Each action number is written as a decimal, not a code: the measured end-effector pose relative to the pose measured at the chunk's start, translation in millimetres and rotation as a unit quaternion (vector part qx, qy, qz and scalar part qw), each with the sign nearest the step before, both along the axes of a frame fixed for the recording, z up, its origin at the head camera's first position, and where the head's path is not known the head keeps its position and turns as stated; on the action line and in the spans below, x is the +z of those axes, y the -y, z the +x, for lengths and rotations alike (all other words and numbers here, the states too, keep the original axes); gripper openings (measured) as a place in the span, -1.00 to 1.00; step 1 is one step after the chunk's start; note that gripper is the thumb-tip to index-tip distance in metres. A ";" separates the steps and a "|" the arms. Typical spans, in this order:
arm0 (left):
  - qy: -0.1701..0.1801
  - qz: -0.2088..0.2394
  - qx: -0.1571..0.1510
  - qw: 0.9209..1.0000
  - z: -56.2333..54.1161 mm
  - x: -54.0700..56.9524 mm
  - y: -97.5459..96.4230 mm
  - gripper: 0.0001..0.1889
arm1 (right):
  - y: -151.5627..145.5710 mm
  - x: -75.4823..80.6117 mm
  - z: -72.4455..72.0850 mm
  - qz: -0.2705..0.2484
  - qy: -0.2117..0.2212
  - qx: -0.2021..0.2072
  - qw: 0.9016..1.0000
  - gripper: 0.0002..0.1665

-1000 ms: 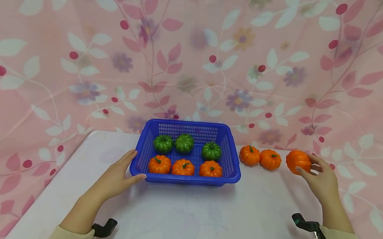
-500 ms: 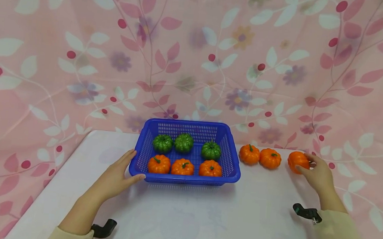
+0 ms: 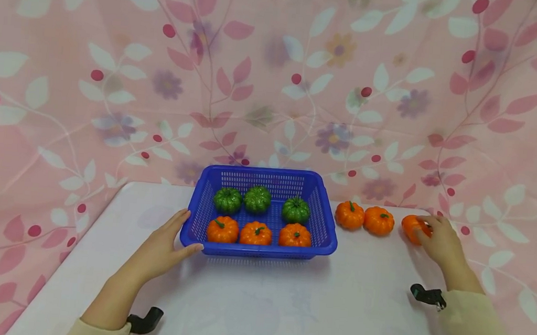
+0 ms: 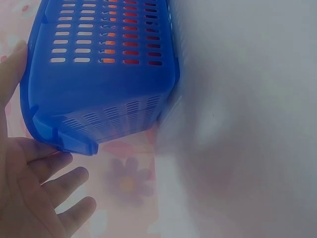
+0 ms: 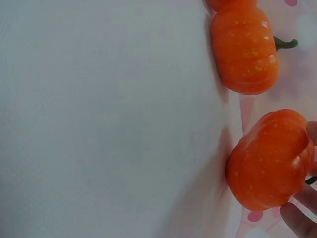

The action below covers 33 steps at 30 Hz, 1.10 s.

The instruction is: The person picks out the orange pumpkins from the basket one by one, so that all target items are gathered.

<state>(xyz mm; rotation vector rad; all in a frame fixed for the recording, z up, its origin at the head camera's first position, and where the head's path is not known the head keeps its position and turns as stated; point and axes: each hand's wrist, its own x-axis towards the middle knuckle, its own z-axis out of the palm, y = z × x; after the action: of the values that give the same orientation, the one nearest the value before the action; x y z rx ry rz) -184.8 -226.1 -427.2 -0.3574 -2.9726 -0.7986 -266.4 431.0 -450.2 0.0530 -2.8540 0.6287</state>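
Note:
My right hand (image 3: 443, 245) pinches a small orange pumpkin (image 3: 411, 228) by its stem end, at the table's far right. In the right wrist view this pumpkin (image 5: 270, 161) is tilted and sits at the table's edge, thumb and fingertips on either side of its stem. My left hand (image 3: 160, 248) touches the near left corner of a blue plastic basket (image 3: 262, 251), thumb on the front rim. The left wrist view has its other fingers (image 4: 64, 186) spread and fairly straight by the rim. Inside the basket are three green pumpkins (image 3: 257, 200) behind three orange pumpkins (image 3: 256, 234).
Two more orange pumpkins (image 3: 350, 215) stand side by side between the basket and my right hand. A white cloth (image 3: 257, 308) covers the table. Behind it hangs a pink leaf-patterned curtain (image 3: 265, 83). A black camera mount (image 3: 429, 296) sits at the right wrist.
My right hand has lowered the orange pumpkin a little to table level, and the hand now covers more of it. The left hand and basket have kept their places.

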 end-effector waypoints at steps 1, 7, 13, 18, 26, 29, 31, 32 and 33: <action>0.000 -0.001 0.000 1.000 -0.1 0.0 0.1 0.08 | 1.0 1.1 0.3 0.003 0.001 0.001 1.000 -0.49; 0.001 -0.005 0.000 1.000 -0.8 -0.1 0.2 0.08 | 2.7 0.8 -1.7 -0.001 0.007 0.013 1.000 -0.39; 0.000 -0.005 0.000 1.000 -1.2 1.4 0.0 0.07 | 2.5 -4.5 -9.3 -0.010 0.056 0.008 0.998 -0.31; 0.002 -0.005 0.001 1.000 -0.7 2.2 0.1 0.08 | 2.6 -6.2 -15.6 -0.014 0.058 0.014 0.998 -0.28; 0.001 -0.003 0.000 1.000 0.3 3.1 -0.3 0.08 | 5.9 -7.8 -21.3 -0.012 0.044 0.018 0.999 -0.30; 0.001 -0.004 0.001 1.000 1.0 4.4 -1.1 0.08 | 6.1 -8.3 -23.3 -0.008 0.046 0.015 0.999 -0.31; 0.000 -0.002 0.001 1.000 1.5 5.2 -1.5 0.08 | 5.3 -8.5 -25.0 -0.009 0.048 0.013 0.999 -0.30; 0.000 -0.001 0.002 1.000 1.8 5.6 -1.7 0.08 | 4.8 -8.4 -25.4 -0.011 0.052 0.011 0.999 -0.30; -0.001 -0.001 0.001 1.000 2.3 6.1 -2.0 0.07 | 4.4 -8.3 -25.3 -0.011 0.054 0.009 0.998 -0.29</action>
<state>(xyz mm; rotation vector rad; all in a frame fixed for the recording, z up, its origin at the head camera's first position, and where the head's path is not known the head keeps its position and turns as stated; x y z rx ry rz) -182.5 -224.1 -421.1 -0.3544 -2.9717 -0.7963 -291.8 426.7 -458.5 0.0439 -2.9523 0.6882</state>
